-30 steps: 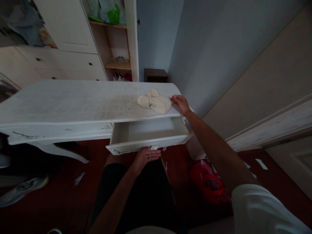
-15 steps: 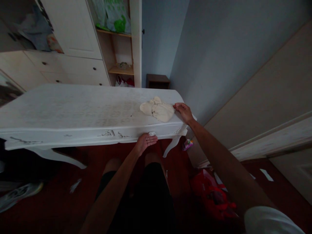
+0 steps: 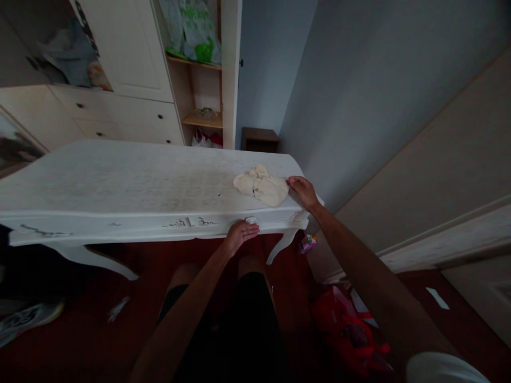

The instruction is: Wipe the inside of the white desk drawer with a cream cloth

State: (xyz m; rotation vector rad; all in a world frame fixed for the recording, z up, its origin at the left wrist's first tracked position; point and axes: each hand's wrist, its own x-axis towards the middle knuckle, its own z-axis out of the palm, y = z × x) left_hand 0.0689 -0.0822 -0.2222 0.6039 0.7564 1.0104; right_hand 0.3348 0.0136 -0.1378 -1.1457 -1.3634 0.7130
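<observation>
On the right part of the white table (image 3: 131, 170) lies a cream cloth bundle (image 3: 271, 191), gathered at its middle with a loose flap to the left. My right hand (image 3: 304, 190) is at the bundle's right end, its bent fingertips pinched together at the cloth's edge. Lower down, my left hand (image 3: 242, 234) is against the front of the table's drawer, palm toward me and fingers stretched to the right. Just above those fingers shows a pale ornate drawer knob (image 3: 250, 219), which they touch or nearly touch.
Behind the table stand white cabinets (image 3: 131, 58) and an open shelf with plastic bags (image 3: 199, 32). A wall rises close on the right. On the dark red floor are a red bag (image 3: 339, 330), a small pink box (image 3: 306, 243) and a shoe (image 3: 30, 322).
The view has shifted slightly, so the table and cloth sit a little lower and further right. Both hands keep nearly the same places against the cloth and drawer front.
</observation>
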